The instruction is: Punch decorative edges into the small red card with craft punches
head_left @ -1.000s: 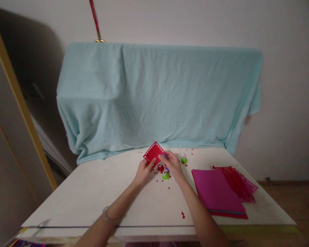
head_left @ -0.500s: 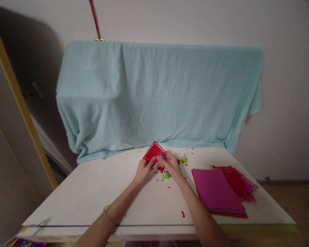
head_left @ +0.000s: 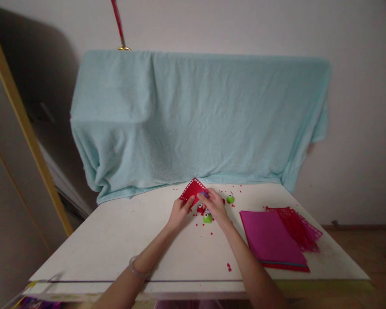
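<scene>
A red paper sheet [head_left: 193, 189] with rows of punched holes along its edges is tilted up above the table. My left hand [head_left: 179, 211] is closed on its lower left part, thumb on top. My right hand [head_left: 216, 205] is closed around a small purple craft punch [head_left: 203, 194] at the paper's right edge; the fingers hide much of it. Below the hands stand a green punch [head_left: 207, 218] and a red punch [head_left: 200, 208], both with eye-like faces. Another green punch [head_left: 230, 198] is just right of my right hand.
A stack of coloured paper [head_left: 273, 236], magenta on top, lies at the right. Red punched paper strips [head_left: 292, 227] are heaped beside it. Red paper bits [head_left: 229, 267] are scattered over the white table [head_left: 116, 244]. A light blue cloth [head_left: 206, 116] hangs behind.
My right hand and the purple punch have shifted very slightly to the right along the paper's edge. The left hand keeps its hold.
</scene>
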A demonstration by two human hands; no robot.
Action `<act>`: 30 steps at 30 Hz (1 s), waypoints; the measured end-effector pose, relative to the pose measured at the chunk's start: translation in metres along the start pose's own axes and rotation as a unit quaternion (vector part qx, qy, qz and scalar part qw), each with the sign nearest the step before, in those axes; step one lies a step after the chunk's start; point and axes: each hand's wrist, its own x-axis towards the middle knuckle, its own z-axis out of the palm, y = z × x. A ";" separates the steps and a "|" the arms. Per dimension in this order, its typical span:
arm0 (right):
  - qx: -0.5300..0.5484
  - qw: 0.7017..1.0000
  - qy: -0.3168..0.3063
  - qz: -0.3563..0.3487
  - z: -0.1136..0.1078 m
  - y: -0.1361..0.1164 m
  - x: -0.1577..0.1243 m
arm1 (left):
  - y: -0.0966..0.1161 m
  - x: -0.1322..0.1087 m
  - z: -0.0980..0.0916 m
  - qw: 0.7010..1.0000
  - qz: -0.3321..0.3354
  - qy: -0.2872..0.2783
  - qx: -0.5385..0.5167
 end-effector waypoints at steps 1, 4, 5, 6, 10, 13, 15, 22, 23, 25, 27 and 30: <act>-0.005 1.000 0.001 -0.001 0.000 0.000 0.000 | 0.001 0.000 0.000 1.000 -0.001 0.000 -0.001; -0.016 1.000 0.000 -0.001 -0.001 0.000 0.000 | 0.002 0.000 -0.001 1.000 -0.004 -0.004 0.003; -0.017 1.000 -0.001 0.000 -0.001 0.000 0.000 | 0.001 0.000 -0.001 1.000 -0.005 -0.005 0.005; -0.015 1.000 -0.001 0.001 -0.001 0.000 0.000 | 0.001 0.000 -0.001 1.000 -0.005 -0.006 0.006; -0.004 1.000 -0.002 0.001 0.000 -0.002 -0.001 | -0.002 0.001 -0.001 1.000 -0.004 -0.007 0.004; -0.003 1.000 -0.003 -0.002 0.000 -0.002 -0.001 | -0.002 0.001 -0.002 1.000 -0.001 -0.015 0.007; -0.003 1.000 -0.005 -0.004 -0.001 -0.001 -0.001 | -0.001 0.000 -0.002 1.000 0.000 -0.020 0.011; -0.022 1.000 0.003 0.000 -0.002 0.003 0.000 | 0.005 -0.001 -0.003 1.000 0.004 -0.028 -0.005; -0.022 1.000 0.006 -0.001 -0.002 0.003 0.000 | 0.005 -0.001 -0.002 1.000 0.003 -0.028 -0.010; -0.019 1.000 0.016 -0.003 -0.002 0.004 -0.001 | 0.004 -0.001 -0.001 0.999 0.002 -0.030 -0.019; -0.014 1.000 0.022 -0.002 -0.003 0.005 -0.001 | 0.002 -0.002 0.001 0.999 0.002 -0.030 -0.028; -0.008 1.000 0.026 0.004 -0.003 0.007 0.001 | -0.003 -0.002 0.003 0.999 0.001 -0.026 -0.030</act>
